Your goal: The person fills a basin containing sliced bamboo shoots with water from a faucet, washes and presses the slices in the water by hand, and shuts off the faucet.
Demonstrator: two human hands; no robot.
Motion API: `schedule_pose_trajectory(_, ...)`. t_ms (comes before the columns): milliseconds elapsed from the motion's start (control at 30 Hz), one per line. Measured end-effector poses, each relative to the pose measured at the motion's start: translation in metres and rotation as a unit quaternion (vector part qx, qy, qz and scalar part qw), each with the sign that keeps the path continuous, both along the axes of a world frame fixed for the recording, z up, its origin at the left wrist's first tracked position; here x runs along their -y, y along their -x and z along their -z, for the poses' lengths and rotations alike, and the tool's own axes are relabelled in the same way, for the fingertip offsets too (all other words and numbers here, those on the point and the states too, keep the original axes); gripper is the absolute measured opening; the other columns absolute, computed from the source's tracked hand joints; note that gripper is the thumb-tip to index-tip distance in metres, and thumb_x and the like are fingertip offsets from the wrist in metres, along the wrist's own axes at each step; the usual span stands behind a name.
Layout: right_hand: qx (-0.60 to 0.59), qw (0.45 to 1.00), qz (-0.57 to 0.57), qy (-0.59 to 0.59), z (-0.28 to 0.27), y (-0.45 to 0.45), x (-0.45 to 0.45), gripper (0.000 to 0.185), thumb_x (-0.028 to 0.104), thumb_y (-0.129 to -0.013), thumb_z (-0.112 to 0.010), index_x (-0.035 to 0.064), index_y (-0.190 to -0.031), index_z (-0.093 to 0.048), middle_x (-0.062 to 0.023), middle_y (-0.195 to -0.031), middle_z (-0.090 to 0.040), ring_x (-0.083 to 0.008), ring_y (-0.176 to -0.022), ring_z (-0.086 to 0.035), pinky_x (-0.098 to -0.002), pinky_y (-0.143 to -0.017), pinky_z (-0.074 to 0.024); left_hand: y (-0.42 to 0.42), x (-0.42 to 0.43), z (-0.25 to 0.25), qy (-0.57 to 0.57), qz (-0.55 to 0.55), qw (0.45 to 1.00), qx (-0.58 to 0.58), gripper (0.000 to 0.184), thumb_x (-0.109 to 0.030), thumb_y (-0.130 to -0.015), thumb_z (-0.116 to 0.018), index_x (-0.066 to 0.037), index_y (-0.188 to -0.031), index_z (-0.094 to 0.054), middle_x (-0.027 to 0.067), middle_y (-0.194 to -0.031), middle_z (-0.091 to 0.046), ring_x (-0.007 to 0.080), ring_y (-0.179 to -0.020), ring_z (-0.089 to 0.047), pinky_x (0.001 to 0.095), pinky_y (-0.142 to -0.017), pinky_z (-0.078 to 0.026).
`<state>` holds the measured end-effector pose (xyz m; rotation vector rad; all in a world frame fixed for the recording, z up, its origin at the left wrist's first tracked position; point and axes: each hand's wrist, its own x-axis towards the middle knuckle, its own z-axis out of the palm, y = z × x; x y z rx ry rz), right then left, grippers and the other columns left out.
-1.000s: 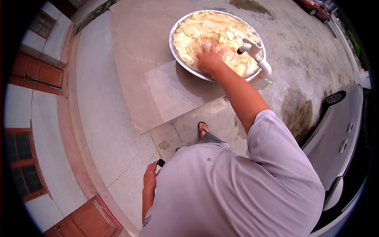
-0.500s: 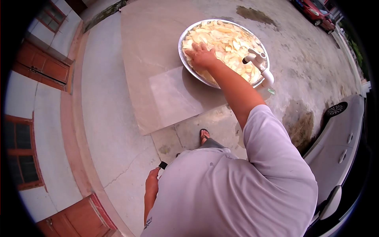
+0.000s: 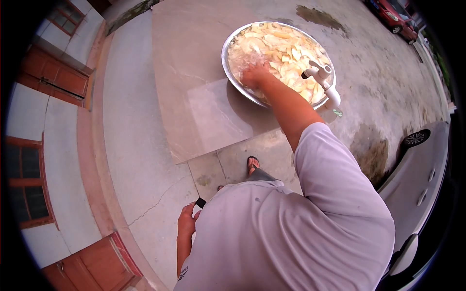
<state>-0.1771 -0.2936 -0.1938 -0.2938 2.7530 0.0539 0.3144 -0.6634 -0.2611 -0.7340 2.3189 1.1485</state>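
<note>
A wide metal basin (image 3: 225,63) stands on a stone-topped table (image 3: 182,63), full of pale yellow slices (image 3: 293,56) that look like potato, lying in water. My right hand (image 3: 256,75) is down in the basin's left side, among the slices. Splashing water blurs its fingers, so their shape does not show. A white plastic tap (image 3: 324,75) reaches over the basin's right rim. Low at my left side, my left hand (image 3: 186,220) is closed round a small black object (image 3: 200,202), only partly visible.
A silver car (image 3: 417,179) is parked close on the right, a red car (image 3: 395,17) farther back. On the left runs a building wall with a reddish door (image 3: 53,75) and window (image 3: 30,182). My sandalled foot (image 3: 253,164) is just before the table.
My right hand has pushed down from the top of the slices into the water, which now splashes around it. My left hand keeps its hold, shifting slightly.
</note>
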Motion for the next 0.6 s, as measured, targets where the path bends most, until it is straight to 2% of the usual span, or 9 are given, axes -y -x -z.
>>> schedule_pose_trajectory(33,0.012,1.000,0.001,-0.001,0.005,0.005,-0.002,0.060,0.029,-0.098,-0.041,0.0175,-0.156,-0.050,-0.0158,-0.168,-0.035,-0.0392,-0.156,-0.030,-0.0695,-0.123,-0.0122,0.000,-0.002,0.000,-0.004,-0.004,1.000,0.010,0.045,-0.019,-0.093,-0.076,-0.010,-0.136,-0.066,0.0153,-0.125,-0.068,0.0300,-0.103,-0.068,0.0391,-0.093,-0.055)
schedule_pose_trajectory(100,0.004,1.000,-0.010,-0.003,0.010,0.011,-0.006,0.058,0.029,-0.097,-0.043,0.0165,-0.152,-0.055,-0.0168,-0.162,-0.044,-0.0369,-0.152,-0.038,-0.0648,-0.124,-0.0163,0.000,-0.004,0.003,-0.085,-0.093,0.992,0.030,0.043,-0.027,-0.098,-0.069,-0.009,-0.136,-0.065,0.0142,-0.126,-0.068,0.0278,-0.109,-0.065,0.0381,-0.097,-0.052)
schedule_pose_trajectory(167,-0.030,0.999,-0.034,-0.007,0.015,0.014,-0.012,0.055,0.027,-0.095,-0.046,0.0151,-0.147,-0.061,-0.0173,-0.156,-0.052,-0.0348,-0.146,-0.048,-0.0610,-0.124,-0.0220,-0.004,-0.007,0.013,-0.237,-0.255,0.936,0.051,0.045,-0.037,-0.103,-0.061,-0.007,-0.137,-0.065,0.0124,-0.126,-0.067,0.0258,-0.116,-0.061,0.0367,-0.102,-0.048)
schedule_pose_trajectory(200,-0.046,0.998,-0.036,0.035,0.008,0.015,-0.018,0.053,0.025,-0.094,-0.049,0.0148,-0.144,-0.062,-0.0171,-0.154,-0.054,-0.0345,-0.144,-0.050,-0.0600,-0.123,-0.0249,0.004,-0.018,-0.010,-0.164,-0.185,0.966,0.076,0.056,-0.048,-0.104,-0.050,-0.004,-0.135,-0.065,0.0120,-0.127,-0.066,0.0242,-0.123,-0.055,0.0347,-0.107,-0.041)
schedule_pose_trajectory(267,-0.077,0.989,-0.043,0.118,-0.006,0.018,-0.033,0.051,0.022,-0.091,-0.053,0.0143,-0.139,-0.066,-0.0167,-0.151,-0.057,-0.0338,-0.139,-0.055,-0.0581,-0.120,-0.0306,0.001,-0.017,-0.005,-0.154,-0.203,0.964,0.077,0.059,-0.051,-0.102,-0.053,-0.004,-0.135,-0.065,0.0136,-0.126,-0.065,0.0256,-0.121,-0.055,0.0346,-0.106,-0.040)
schedule_pose_trajectory(367,-0.078,0.994,0.040,0.064,-0.016,0.025,-0.040,0.047,0.021,-0.088,-0.059,0.0132,-0.133,-0.069,-0.0170,-0.145,-0.061,-0.0324,-0.130,-0.062,-0.0571,-0.116,-0.0356,-0.006,-0.021,-0.009,-0.142,-0.223,0.961,0.078,0.062,-0.055,-0.100,-0.055,-0.003,-0.133,-0.065,0.0155,-0.126,-0.065,0.0264,-0.118,-0.056,0.0348,-0.105,-0.040)
schedule_pose_trajectory(400,-0.061,0.995,0.050,0.054,-0.024,0.023,-0.039,0.048,0.026,-0.088,-0.062,0.0146,-0.134,-0.069,-0.0172,-0.150,-0.057,-0.0350,-0.137,-0.055,-0.0598,-0.117,-0.0332,-0.007,-0.022,-0.011,-0.139,-0.229,0.960,0.077,0.063,-0.056,-0.099,-0.055,-0.003,-0.133,-0.065,0.0161,-0.125,-0.065,0.0264,-0.117,-0.056,0.0349,-0.105,-0.040)
schedule_pose_trajectory(500,-0.062,0.994,0.089,-0.013,-0.040,0.000,-0.029,0.060,0.030,-0.089,-0.064,0.0172,-0.147,-0.059,-0.0168,-0.161,-0.044,-0.0415,-0.150,-0.037,-0.0692,-0.117,-0.0281,-0.018,-0.017,0.003,-0.158,-0.224,0.959,0.068,0.064,-0.057,-0.099,-0.056,-0.003,-0.131,-0.065,0.0147,-0.123,-0.064,0.0254,-0.115,-0.055,0.0344,-0.102,-0.041)
schedule_pose_trajectory(600,-0.076,0.991,0.102,0.034,-0.027,-0.019,-0.027,0.075,0.030,-0.089,-0.066,0.0221,-0.160,-0.042,-0.0145,-0.169,-0.031,-0.0470,-0.157,-0.018,-0.0798,-0.113,-0.0240,-0.006,-0.030,-0.028,-0.105,-0.141,0.982,0.072,0.061,-0.054,-0.099,-0.056,-0.002,-0.130,-0.065,0.0128,-0.121,-0.064,0.0240,-0.113,-0.054,0.0335,-0.100,-0.041)
